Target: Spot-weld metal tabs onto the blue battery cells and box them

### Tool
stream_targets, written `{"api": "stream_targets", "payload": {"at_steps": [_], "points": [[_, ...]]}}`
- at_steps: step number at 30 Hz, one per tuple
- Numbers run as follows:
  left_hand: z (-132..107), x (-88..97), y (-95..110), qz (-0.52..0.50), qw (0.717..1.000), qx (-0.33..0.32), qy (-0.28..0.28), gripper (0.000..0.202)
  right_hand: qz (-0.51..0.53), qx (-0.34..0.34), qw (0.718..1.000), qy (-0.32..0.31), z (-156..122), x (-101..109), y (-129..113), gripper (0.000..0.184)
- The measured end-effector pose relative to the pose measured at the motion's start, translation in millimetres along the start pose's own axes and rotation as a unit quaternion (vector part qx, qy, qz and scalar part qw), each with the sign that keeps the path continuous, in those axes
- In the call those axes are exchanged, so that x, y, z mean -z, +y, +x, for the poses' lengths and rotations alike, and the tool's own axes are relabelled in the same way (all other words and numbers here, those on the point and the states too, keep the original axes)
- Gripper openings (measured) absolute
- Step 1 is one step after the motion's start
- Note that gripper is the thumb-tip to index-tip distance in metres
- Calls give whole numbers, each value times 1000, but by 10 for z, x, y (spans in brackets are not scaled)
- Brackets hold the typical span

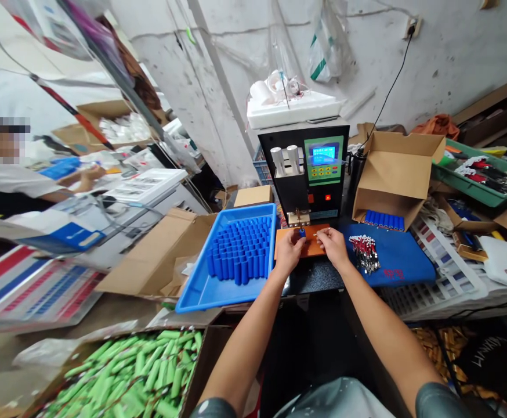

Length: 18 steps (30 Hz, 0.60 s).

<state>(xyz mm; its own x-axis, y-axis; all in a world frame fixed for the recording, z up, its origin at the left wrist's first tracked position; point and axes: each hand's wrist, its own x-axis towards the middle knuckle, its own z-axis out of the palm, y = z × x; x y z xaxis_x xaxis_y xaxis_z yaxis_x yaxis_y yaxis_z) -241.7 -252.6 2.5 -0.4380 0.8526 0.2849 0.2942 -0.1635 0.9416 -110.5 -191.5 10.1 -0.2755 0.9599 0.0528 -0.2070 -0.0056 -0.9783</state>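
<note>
At an orange board [313, 248], my left hand [289, 251] has its fingers closed around a blue cylindrical battery cell [301, 232], which stands upright beneath the electrodes of a black spot welder [297, 212]. To the right, my right hand [332, 244] is pinched at the board's edge; whatever its fingertips hold is too small to make out. A blue tray [196, 290] beside my left hand carries many upright blue cells [238, 249]. Right of my right hand, a bunch of red and black wire leads [365, 251] with white connectors lies on a blue mat [404, 255].
An open carton [388, 168] stands behind a row of blue cells [384, 220]. Green-wrapped batteries [149, 371] fill a box at lower left. A green bin [466, 183] is at right. Another person [18, 180] works at far left. A foam tray [294, 110] tops the welder.
</note>
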Motion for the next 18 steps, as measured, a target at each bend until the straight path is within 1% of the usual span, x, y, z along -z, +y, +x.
{"api": "stream_targets", "payload": {"at_steps": [4,12,18], "points": [[-30,-54,-63,-44,999,14,15,20,-30,22,999,-14,125,-94,73,24],[-60,-64,-147,-18,999,-15,28,23,-8,7,998,-55,224,-243,110,24],[-62,-74,-149,-31,999,-12,37,28,-98,43,993,-40,262,-259,173,20]]}}
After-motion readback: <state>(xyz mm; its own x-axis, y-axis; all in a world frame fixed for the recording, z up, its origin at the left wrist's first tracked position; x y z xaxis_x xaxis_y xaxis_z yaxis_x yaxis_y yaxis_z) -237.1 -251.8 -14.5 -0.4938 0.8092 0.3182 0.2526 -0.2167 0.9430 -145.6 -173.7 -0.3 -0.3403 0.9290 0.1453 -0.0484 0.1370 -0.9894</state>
